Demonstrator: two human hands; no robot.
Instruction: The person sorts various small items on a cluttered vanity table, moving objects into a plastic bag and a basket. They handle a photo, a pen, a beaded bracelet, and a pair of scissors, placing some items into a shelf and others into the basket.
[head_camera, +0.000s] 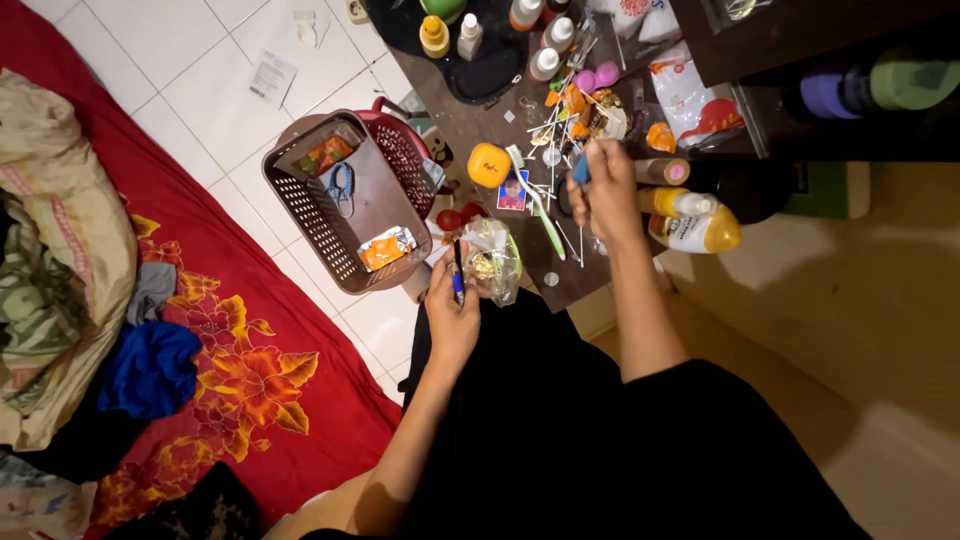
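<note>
A clear bag (492, 258) with gold bits inside is held by the left hand (452, 305) at the near edge of the dark table (470, 120), fingers clamped on it together with a dark pen (457, 272). A small blue item (581, 170) is pinched in the right hand (603, 190), fingers closed round it, above scattered sticks (555, 130). A brown basket (345, 200) is seen just left, yellow bottles (695, 220) just right.
</note>
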